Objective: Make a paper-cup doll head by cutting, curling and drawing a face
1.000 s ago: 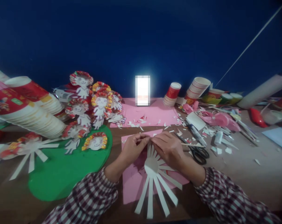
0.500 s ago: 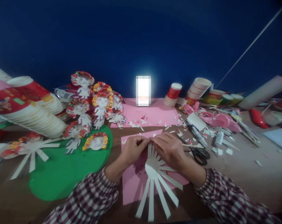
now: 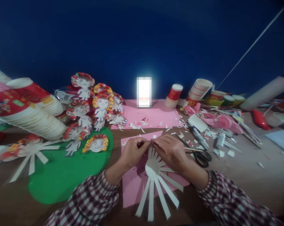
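A white paper cutout [image 3: 152, 169] with a round centre and several long strips fanning outward hangs over a pink sheet [image 3: 130, 188]. At its top, my left hand [image 3: 135, 151] pinches the end of a strip between thumb and finger. My right hand [image 3: 171, 150] meets it there, its fingers closed on the same strip end. The fingertips of both hands touch and hide the tip of the strip. The lower strips point toward me, over the table's front part.
Black scissors [image 3: 202, 158], a marker [image 3: 198, 137] and paper scraps lie right. Left are a green sheet [image 3: 62, 175], paper dolls [image 3: 102, 106] and stacked cups [image 3: 38, 119]. More cups [image 3: 199, 89] stand at the back right, beside pink scraps [image 3: 226, 122].
The cutout's lower strips have shifted slightly up and left. Both hands keep their pinch at the strip's end, with only small finger movement.
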Demonstrator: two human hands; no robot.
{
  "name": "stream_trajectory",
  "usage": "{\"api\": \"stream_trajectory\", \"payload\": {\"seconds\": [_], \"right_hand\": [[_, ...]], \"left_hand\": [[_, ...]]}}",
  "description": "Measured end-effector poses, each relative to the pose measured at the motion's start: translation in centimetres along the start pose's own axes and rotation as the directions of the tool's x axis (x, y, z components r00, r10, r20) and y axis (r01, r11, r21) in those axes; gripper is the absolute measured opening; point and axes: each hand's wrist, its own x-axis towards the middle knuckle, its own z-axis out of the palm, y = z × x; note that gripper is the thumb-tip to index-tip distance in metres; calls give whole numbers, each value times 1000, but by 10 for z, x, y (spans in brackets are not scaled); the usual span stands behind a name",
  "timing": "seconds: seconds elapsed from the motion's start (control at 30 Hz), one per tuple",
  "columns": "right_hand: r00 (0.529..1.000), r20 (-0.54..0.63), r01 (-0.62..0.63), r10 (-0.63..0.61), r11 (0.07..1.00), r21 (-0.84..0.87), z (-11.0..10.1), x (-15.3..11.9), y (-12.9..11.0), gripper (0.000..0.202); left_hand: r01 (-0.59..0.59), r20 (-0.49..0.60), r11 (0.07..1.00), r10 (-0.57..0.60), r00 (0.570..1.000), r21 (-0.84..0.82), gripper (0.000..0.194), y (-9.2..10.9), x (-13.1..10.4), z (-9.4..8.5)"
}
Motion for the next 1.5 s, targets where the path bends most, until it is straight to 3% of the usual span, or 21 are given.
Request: {"api": "stream_trajectory", "payload": {"seconds": [0.57,0.93,1.2,1.37,1.5], "right_hand": [[999,-36,-5,6,1000,9,-1,1,-3,12],[998,-20,51,-52,998,-22,-7,4,-7,17],[995,-37,94,-96,994,-47,-8,4,-9,14],[986,-128,100,-105,994,-50,-6,3,-7,9],[980,-161,110,-115,993,-40,-3,1,-6,8]], "left_hand": [[28,15,998,-27,1000,-61,18,-2,0,1],[157,46,976,-151,987,-150,24,0,1,3],[71,-8,995,-72,997,-69,16,5,4,-1],[73,55,997,-72,996,-13,28,0,2,-3],[107,71,992,-102,992,-62,35,-3,2,-2]]}}
